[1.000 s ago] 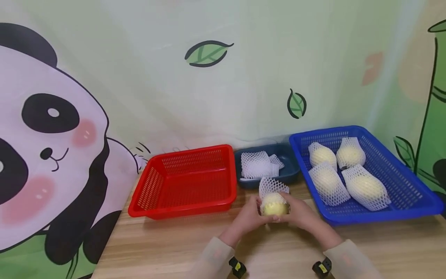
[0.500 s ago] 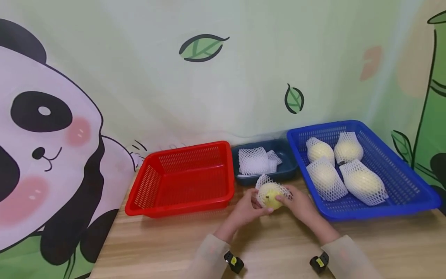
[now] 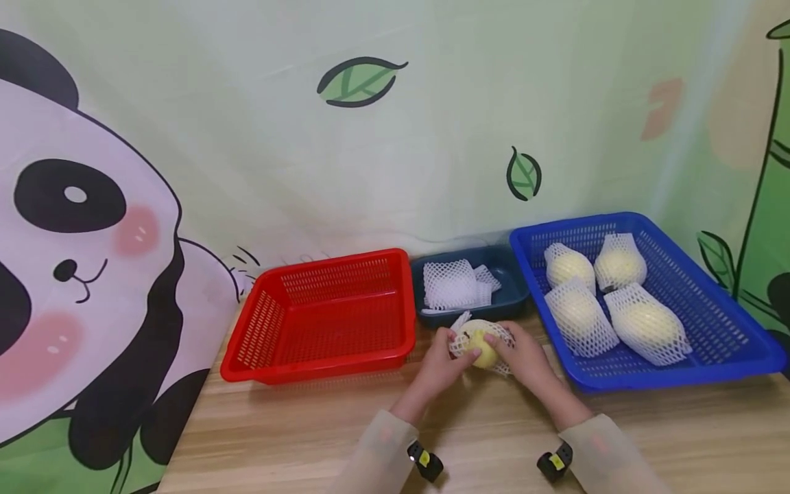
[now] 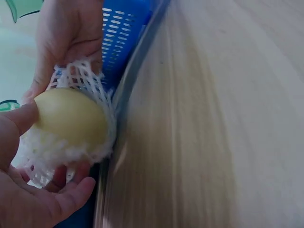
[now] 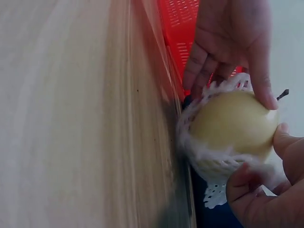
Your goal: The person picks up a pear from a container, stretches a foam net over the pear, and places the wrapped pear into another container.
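Observation:
A pale yellow pear (image 3: 481, 351) is held between both hands above the front of the table, partly inside a white foam net sleeve (image 3: 504, 335). Its dark stem (image 5: 283, 94) sticks out bare in the right wrist view. The left hand (image 3: 439, 363) grips the pear from the left, thumb on the bare skin and fingers behind the mesh. From the other side, the right hand (image 3: 523, 357) holds it with the thumb on the skin and fingers around the net. In the left wrist view the net (image 4: 61, 151) is bunched around the fruit's middle and below it.
An unfilled red basket (image 3: 345, 326) stands at left. Behind the hands, a dark blue-green tray (image 3: 511, 291) bears folded foam nets (image 3: 449, 283). A blue basket (image 3: 710, 329) at right has several net-wrapped pears (image 3: 648, 322). A printed cloth hangs behind.
The pear has turned in the hands, its stem end swinging to the upper left. The net, which stood up above it, now lies lower around the fruit. Both thumbs have moved onto the skin.

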`<state>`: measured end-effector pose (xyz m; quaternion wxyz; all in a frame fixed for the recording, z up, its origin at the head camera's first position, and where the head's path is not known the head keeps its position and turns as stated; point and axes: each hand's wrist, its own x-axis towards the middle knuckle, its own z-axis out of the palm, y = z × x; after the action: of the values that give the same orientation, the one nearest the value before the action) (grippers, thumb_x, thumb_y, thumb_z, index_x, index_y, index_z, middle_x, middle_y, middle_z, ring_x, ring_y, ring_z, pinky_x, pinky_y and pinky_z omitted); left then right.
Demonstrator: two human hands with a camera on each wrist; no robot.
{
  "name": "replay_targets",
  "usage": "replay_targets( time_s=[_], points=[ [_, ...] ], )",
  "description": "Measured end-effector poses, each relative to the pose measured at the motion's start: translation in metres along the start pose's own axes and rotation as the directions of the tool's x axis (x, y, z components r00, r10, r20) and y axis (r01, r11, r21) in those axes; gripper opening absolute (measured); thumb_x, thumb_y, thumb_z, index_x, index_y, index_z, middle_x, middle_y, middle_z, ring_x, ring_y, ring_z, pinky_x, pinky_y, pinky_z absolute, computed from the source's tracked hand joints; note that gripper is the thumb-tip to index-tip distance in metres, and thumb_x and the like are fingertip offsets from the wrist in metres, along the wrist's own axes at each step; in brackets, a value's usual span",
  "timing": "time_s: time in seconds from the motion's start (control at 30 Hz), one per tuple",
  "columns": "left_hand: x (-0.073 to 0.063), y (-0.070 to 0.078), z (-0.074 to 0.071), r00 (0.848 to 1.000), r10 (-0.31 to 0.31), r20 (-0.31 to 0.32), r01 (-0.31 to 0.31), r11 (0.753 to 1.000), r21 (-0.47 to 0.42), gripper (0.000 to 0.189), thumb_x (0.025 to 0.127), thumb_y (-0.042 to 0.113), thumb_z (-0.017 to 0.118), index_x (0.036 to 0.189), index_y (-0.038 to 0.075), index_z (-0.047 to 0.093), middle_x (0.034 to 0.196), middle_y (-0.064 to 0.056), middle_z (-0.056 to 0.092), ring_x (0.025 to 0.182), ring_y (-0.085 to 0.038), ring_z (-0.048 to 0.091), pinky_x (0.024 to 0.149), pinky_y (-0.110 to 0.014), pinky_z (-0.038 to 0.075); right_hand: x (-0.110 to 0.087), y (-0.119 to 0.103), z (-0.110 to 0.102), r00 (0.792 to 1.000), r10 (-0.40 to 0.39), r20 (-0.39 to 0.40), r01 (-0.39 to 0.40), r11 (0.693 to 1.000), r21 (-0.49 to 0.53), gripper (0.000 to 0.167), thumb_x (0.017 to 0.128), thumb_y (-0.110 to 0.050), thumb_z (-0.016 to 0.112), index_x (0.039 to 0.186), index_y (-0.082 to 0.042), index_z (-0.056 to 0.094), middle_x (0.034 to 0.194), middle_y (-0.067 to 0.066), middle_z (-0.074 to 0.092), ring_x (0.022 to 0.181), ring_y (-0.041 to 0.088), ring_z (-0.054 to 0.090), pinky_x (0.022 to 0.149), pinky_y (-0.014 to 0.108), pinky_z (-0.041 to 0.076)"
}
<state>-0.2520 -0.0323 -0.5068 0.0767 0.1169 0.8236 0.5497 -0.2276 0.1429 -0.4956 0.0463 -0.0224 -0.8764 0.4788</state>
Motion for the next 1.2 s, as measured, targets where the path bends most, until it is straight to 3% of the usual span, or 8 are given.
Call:
replay_targets(
  time_s=[0.2, 0.4, 0.57, 0.67, 0.8, 0.9, 1.07, 1.2],
  points=[
    [-0.003, 0.003, -0.002, 1.0, 0.003, 0.015, -0.004, 0.998, 0.058, 0.045, 0.089, 0.018, 0.078, 0.119, 0.005, 0.047, 0.11, -0.015, 0.062, 0.092, -0.016, 0.058, 0.079, -0.023, 0.052, -0.003, -0.001, -0.001, 1.0, -0.03, -0.003, 0.03, 1.0, 0.004, 0.035, 0.103, -0.018, 0.06, 0.127, 0.008, 0.061, 0.123, 0.029, 0.067, 0.114, 0.041, 0.063, 0.101, 0.056, 0.049],
    [-0.007, 0.012, -0.009, 0.998, 0.005, 0.057, -0.016, 0.982, 0.187, 0.04, 0.088, 0.022, 0.08, 0.116, 0.009, 0.054, 0.096, -0.009, 0.063, 0.08, -0.012, 0.053, 0.067, -0.018, 0.048, -0.011, 0.0, -0.006, 0.996, -0.084, 0.036, 0.087, 0.989, -0.117, 0.038, 0.101, -0.018, 0.062, 0.13, 0.006, 0.061, 0.122, 0.029, 0.068, 0.111, 0.043, 0.066, 0.096, 0.056, 0.053],
    [-0.018, 0.009, -0.013, 0.992, 0.112, 0.05, -0.123, 0.919, 0.375, 0.038, 0.085, 0.023, 0.082, 0.111, 0.007, 0.059, 0.102, -0.01, 0.066, 0.084, -0.015, 0.056, 0.073, -0.024, 0.051, -0.026, -0.001, -0.016, 0.982, -0.128, 0.141, 0.156, 0.966, -0.208, 0.054, 0.094, -0.025, 0.074, 0.136, 0.004, 0.058, 0.095, 0.012, 0.069, 0.082, 0.021, 0.062, 0.072, 0.036, 0.051],
    [-0.025, 0.007, -0.016, 0.989, 0.145, 0.031, -0.143, 0.876, 0.461, 0.039, 0.083, 0.023, 0.083, 0.111, 0.006, 0.062, 0.109, -0.011, 0.067, 0.091, -0.019, 0.059, 0.079, -0.029, 0.054, -0.034, -0.004, -0.021, 0.976, -0.08, 0.201, 0.113, 0.981, -0.156, 0.068, 0.092, -0.032, 0.076, 0.143, 0.005, 0.05, 0.096, 0.012, 0.071, 0.077, 0.016, 0.062, 0.066, 0.032, 0.05],
    [-0.032, 0.003, -0.02, 0.99, 0.128, 0.051, -0.137, 0.865, 0.482, 0.037, 0.082, 0.019, 0.084, 0.109, 0.005, 0.064, 0.102, -0.008, 0.068, 0.084, -0.014, 0.057, 0.074, -0.025, 0.053, -0.038, -0.006, -0.02, 0.968, 0.075, 0.241, -0.061, 0.996, -0.066, 0.071, 0.104, -0.042, 0.056, 0.151, 0.006, 0.036, 0.096, 0.018, 0.071, 0.074, 0.018, 0.063, 0.064, 0.03, 0.049],
    [-0.037, 0.002, -0.023, 0.989, 0.116, 0.096, -0.148, 0.863, 0.482, 0.034, 0.081, 0.017, 0.086, 0.104, 0.007, 0.063, 0.094, -0.005, 0.065, 0.079, -0.01, 0.052, 0.069, -0.021, 0.048, -0.035, -0.006, -0.017, 0.961, 0.137, 0.241, -0.13, 0.991, -0.043, 0.073, 0.108, -0.046, 0.043, 0.154, 0.009, 0.029, 0.101, 0.022, 0.07, 0.082, 0.022, 0.065, 0.071, 0.032, 0.051],
    [-0.042, 0.002, -0.028, 0.977, 0.1, 0.19, -0.182, 0.858, 0.48, 0.043, 0.078, 0.023, 0.09, 0.106, 0.009, 0.06, 0.097, -0.004, 0.065, 0.086, -0.016, 0.058, 0.074, -0.023, 0.051, -0.027, -0.008, -0.006, 0.943, 0.165, 0.29, -0.19, 0.98, 0.06, 0.088, 0.105, -0.048, 0.051, 0.157, 0.012, 0.012, 0.142, 0.041, 0.05, 0.118, 0.039, 0.064, 0.093, 0.045, 0.06],
    [-0.045, 0.004, -0.033, 0.961, 0.068, 0.267, -0.192, 0.862, 0.47, 0.046, 0.079, 0.021, 0.088, 0.116, 0.008, 0.062, 0.116, -0.009, 0.071, 0.107, -0.029, 0.067, 0.093, -0.033, 0.057, -0.024, -0.009, 0.001, 0.934, 0.163, 0.319, -0.215, 0.968, 0.132, 0.094, 0.102, -0.047, 0.057, 0.158, 0.009, 0.008, 0.158, 0.041, 0.027, 0.143, 0.05, 0.04, 0.115, 0.058, 0.043]
  ],
)
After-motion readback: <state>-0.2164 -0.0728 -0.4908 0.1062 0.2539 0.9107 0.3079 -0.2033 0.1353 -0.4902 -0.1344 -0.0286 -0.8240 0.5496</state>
